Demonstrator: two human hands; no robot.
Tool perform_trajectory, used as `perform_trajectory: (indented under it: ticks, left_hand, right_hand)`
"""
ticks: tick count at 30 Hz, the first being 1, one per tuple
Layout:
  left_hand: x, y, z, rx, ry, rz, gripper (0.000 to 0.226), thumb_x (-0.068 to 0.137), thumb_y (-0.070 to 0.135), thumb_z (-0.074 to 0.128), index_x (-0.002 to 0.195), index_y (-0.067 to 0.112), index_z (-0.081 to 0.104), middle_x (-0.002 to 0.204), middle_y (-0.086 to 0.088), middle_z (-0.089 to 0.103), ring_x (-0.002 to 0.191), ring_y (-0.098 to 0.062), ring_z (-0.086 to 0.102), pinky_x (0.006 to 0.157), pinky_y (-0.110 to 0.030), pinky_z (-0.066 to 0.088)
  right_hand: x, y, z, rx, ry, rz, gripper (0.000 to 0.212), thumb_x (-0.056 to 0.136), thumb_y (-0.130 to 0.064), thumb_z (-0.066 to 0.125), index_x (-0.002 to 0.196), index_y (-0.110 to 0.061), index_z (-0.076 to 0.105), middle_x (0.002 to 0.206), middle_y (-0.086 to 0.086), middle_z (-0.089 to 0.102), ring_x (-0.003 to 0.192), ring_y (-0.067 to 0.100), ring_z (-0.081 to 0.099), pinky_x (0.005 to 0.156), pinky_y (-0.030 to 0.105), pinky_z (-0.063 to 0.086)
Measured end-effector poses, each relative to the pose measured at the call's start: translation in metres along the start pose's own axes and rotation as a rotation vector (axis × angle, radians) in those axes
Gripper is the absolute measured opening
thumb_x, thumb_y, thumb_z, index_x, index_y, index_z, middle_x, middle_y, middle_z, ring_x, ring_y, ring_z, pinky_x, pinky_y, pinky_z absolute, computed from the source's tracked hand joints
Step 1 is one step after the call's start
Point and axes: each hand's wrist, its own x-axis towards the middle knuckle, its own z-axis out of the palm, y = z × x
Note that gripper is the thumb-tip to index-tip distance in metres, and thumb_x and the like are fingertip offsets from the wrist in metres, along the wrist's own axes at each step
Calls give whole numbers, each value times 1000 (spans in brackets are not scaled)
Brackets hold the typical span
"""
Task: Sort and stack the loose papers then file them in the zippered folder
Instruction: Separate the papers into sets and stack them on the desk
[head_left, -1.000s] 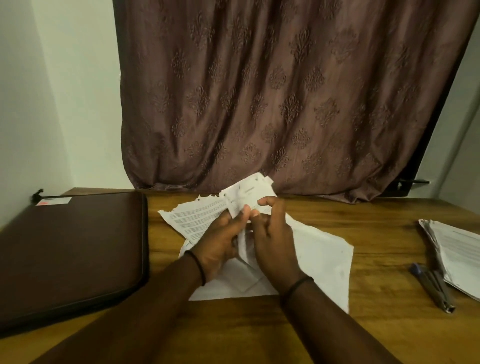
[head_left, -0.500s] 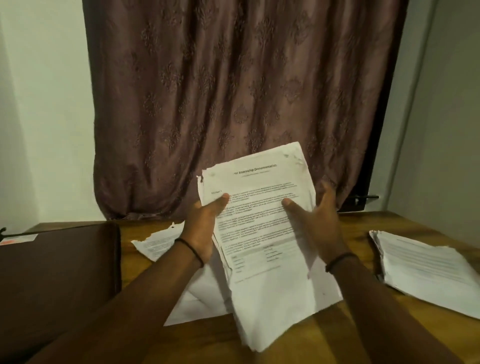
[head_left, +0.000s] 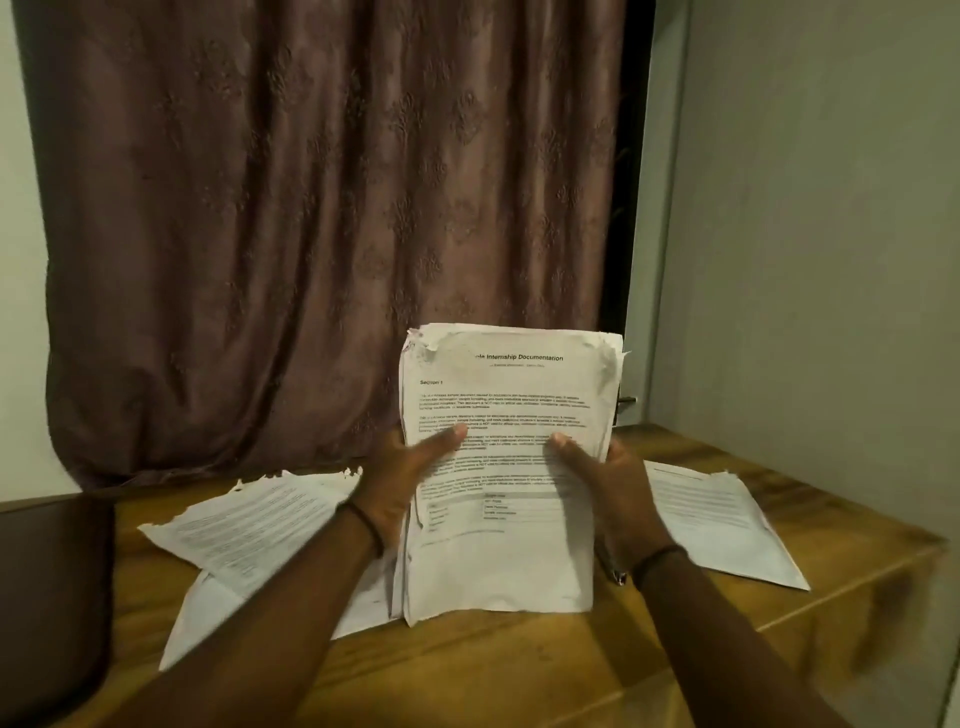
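White printed sheets make up the stack of papers (head_left: 506, 395) that I see upright in the head view, between both hands. The left hand (head_left: 402, 478) grips its left edge and the right hand (head_left: 608, 483) its right edge, fingers curled behind, thumbs pressed on the front page. Its lower edge is down at the wooden counter (head_left: 519, 670); I cannot tell if it touches. Loose papers (head_left: 249, 525) lie left of the stack and another pile (head_left: 717, 519) lies to the right. The dark zippered folder (head_left: 52, 587) lies flat at far left.
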Motion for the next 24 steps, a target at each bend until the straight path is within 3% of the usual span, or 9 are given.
perform_trajectory:
  ticks: [3, 6, 12, 15, 17, 21, 24]
  left_hand:
    - [-6, -24, 2, 6, 74, -25, 38, 76, 11, 73, 114, 12, 68, 114, -9, 71, 109, -30, 67, 94, -43, 54]
    - [3, -14, 8, -55, 44, -69, 37, 82, 9, 70, 118, 6, 66, 116, -15, 70, 107, -35, 67, 95, -52, 51]
    - [-10, -37, -1, -14, 121, -70, 30, 85, 7, 69, 114, 13, 68, 114, -9, 71, 103, -28, 69, 91, -44, 54]
    - [-20, -55, -10, 100, 115, -78, 30, 84, 17, 71, 113, 22, 68, 116, 3, 71, 110, -17, 66, 96, -33, 50]
    - [-20, -52, -12, 120, 97, -68, 35, 78, 23, 73, 113, 24, 67, 116, 5, 71, 111, -15, 66, 97, -32, 50]
    - [-3, -17, -7, 73, 67, 5, 43, 76, 19, 71, 118, 10, 66, 114, -7, 72, 105, -25, 69, 90, -37, 56]
    - [14, 15, 1, 70, 90, 26, 32, 82, 19, 70, 111, 6, 68, 104, -12, 74, 93, -29, 72, 77, -37, 59]
  right_hand:
    - [-6, 8, -2, -22, 24, 12, 36, 84, -25, 75, 116, -10, 68, 106, 5, 75, 97, 26, 72, 90, 48, 57]
    - [3, -11, 3, 11, 45, -53, 32, 85, -23, 74, 114, -10, 68, 104, 5, 76, 96, 23, 73, 83, 36, 59]
    - [-5, 21, 4, -54, 87, 36, 44, 76, -41, 81, 110, -16, 70, 102, 1, 76, 93, 22, 73, 85, 42, 59]
    - [-18, 39, 3, 20, 53, 82, 35, 80, -26, 79, 112, -14, 69, 105, 3, 75, 97, 22, 72, 87, 37, 58]
    - [-17, 33, 2, -5, 50, 59, 35, 78, -27, 79, 110, -14, 70, 104, 2, 76, 96, 22, 73, 84, 35, 59]
    - [-1, -5, 3, -37, 45, -70, 44, 77, -32, 78, 116, -16, 65, 105, 2, 75, 94, 22, 73, 78, 39, 60]
    - [13, -35, 4, -22, 36, -169, 35, 83, -24, 74, 114, -14, 63, 103, 4, 75, 91, 21, 73, 74, 35, 61]
